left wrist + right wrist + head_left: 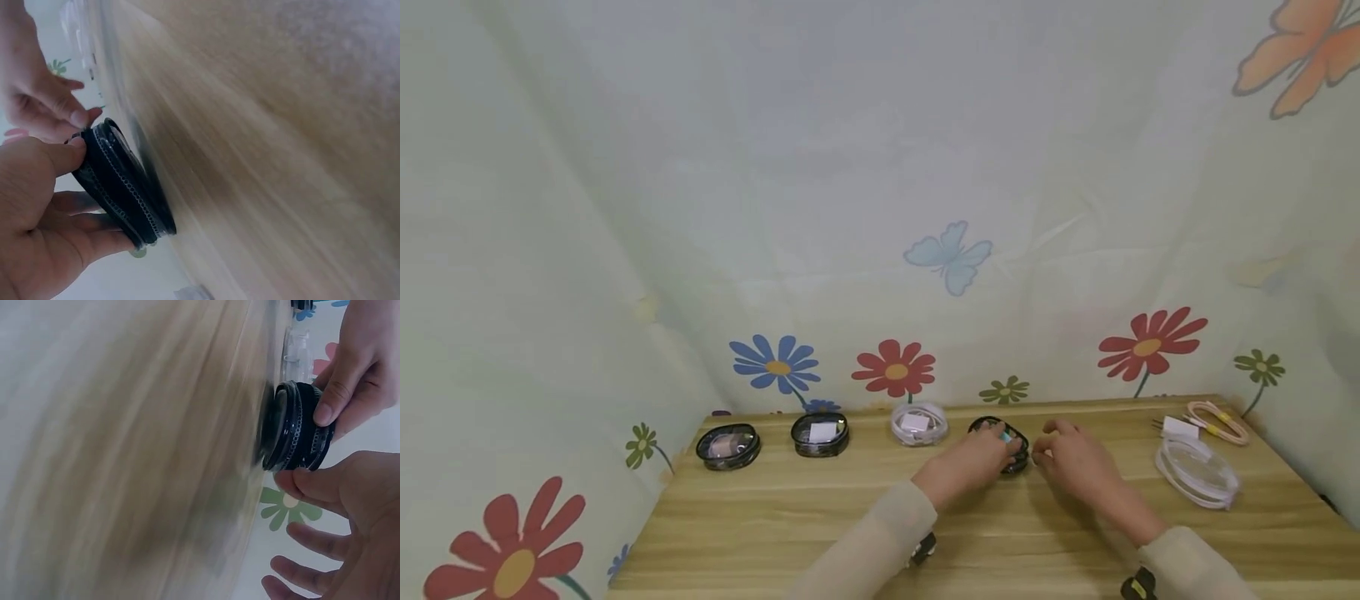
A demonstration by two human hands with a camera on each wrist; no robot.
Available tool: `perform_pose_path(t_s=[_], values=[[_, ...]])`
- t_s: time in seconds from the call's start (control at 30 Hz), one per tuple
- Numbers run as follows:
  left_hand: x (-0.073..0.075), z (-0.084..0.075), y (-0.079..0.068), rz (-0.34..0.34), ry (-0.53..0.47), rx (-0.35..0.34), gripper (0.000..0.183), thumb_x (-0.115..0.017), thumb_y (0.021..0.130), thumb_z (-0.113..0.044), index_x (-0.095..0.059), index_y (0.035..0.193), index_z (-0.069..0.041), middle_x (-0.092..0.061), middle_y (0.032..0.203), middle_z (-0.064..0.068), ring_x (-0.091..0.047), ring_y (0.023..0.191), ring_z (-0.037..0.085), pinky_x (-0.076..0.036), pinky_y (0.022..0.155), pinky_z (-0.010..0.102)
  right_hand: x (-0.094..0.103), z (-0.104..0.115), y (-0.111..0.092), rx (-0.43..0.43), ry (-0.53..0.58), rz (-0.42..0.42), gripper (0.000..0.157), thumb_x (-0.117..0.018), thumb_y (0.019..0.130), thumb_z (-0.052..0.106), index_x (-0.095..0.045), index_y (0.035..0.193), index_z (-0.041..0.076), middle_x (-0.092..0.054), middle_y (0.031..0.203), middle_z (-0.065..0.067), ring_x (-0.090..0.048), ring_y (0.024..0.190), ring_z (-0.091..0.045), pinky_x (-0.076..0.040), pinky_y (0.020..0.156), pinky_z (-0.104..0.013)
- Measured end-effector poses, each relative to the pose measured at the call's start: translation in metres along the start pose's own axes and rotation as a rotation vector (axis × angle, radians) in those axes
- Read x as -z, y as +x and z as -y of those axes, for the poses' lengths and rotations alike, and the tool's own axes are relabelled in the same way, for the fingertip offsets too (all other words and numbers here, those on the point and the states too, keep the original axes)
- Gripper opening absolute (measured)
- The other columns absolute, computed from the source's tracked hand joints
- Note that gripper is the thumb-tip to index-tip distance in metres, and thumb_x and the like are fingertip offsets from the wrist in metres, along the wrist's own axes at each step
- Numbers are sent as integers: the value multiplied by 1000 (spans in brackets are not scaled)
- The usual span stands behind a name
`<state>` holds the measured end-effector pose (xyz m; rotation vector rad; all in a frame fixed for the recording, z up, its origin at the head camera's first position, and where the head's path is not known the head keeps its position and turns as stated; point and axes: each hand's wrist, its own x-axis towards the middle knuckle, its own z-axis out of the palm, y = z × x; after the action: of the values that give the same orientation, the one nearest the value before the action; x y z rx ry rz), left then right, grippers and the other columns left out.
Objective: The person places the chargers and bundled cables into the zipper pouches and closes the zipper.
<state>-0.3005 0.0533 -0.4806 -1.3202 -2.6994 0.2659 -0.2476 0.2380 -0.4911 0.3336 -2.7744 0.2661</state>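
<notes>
A small oval clear-topped case point(1018, 463) with black zippered sides lies on the wooden table, something bluish-green showing inside. My left hand point(973, 458) holds it from the left, thumb on the near side and fingers on the far side in the left wrist view. At the case's right end, the thumb and forefinger of my right hand point(1078, 462) pinch together at the zipper point(306, 440). The fingertips hide the zipper pull. The other fingers of that hand spread loosely in the right wrist view. The case looks closed.
Left of my hands stand a white round case point(919, 425) and two black-edged cases, one holding a white charger point(822, 432), the other something pinkish point(727, 447). At right lie a white plug point(1180, 427), a pink coiled cable point(1219, 422) and a clear white-edged case point(1197, 473). A flowered cloth point(955, 325) hangs behind.
</notes>
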Motion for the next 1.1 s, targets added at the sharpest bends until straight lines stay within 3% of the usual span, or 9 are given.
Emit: perform_pose_path(t_s=[0.13,0.27,0.37,0.5,0.6,0.83,0.93,1.07,1.1], values=[[-1,2,-2,-24,-33,10,35,-49,109,-34,-62,141,-26,-62,146,8,-63,131,29,-59,99,37,1,4,0,-2,16,-29,3,-78,88,20,-81,88,19,-69,116,-12,-66,98,-36,-58,80,-52],[-4,2,-1,-33,-86,43,39,-49,108,-36,-59,144,-26,-59,150,8,-59,137,27,-56,105,38,-4,6,-2,87,52,-79,4,-83,82,13,-79,80,15,-69,106,-13,-65,93,-32,-56,80,-50],[-7,2,1,-48,-71,47,40,-49,108,-37,-59,145,-25,-58,150,10,-58,138,26,-54,109,39,-9,7,-2,127,71,-76,5,-83,82,13,-78,80,14,-68,104,-14,-66,89,-30,-56,81,-49],[-7,4,-1,-55,-22,6,38,-50,108,-34,-60,143,-26,-59,149,11,-60,136,28,-53,110,38,-5,8,-2,11,73,-6,5,-79,88,20,-78,85,16,-67,114,-14,-65,94,-34,-57,72,-49],[-8,7,-7,-38,-59,-30,38,-51,108,-32,-59,145,-28,-55,153,11,-59,137,31,-54,108,36,-2,8,-2,-54,63,30,7,-78,90,24,-78,88,18,-65,119,-12,-63,98,-37,-56,66,-50],[-3,27,-17,-26,-203,-129,40,-50,109,-29,-55,148,-29,-48,159,11,-58,137,22,-53,104,23,-5,11,2,-61,36,20,6,-78,90,27,-78,91,21,-66,119,-11,-64,99,-37,-56,65,-53],[-4,33,-20,-3,-115,-180,42,-49,109,-25,-52,150,-29,-45,161,10,-54,142,21,-51,108,23,-7,13,3,-60,33,17,4,-78,90,27,-79,90,22,-67,119,-10,-64,99,-36,-57,65,-51],[-8,32,-22,-6,-114,-146,42,-51,109,-25,-53,150,-30,-45,161,11,-54,142,22,-51,108,25,-8,15,1,-40,67,1,4,-80,87,23,-79,84,21,-68,111,-9,-63,96,-32,-56,65,-47],[-8,31,-22,-12,-164,-110,41,-53,108,-26,-55,148,-30,-46,160,11,-55,141,22,-52,108,26,-7,15,0,-26,79,-7,5,-81,87,22,-79,83,20,-68,109,-8,-64,95,-31,-56,67,-47]])
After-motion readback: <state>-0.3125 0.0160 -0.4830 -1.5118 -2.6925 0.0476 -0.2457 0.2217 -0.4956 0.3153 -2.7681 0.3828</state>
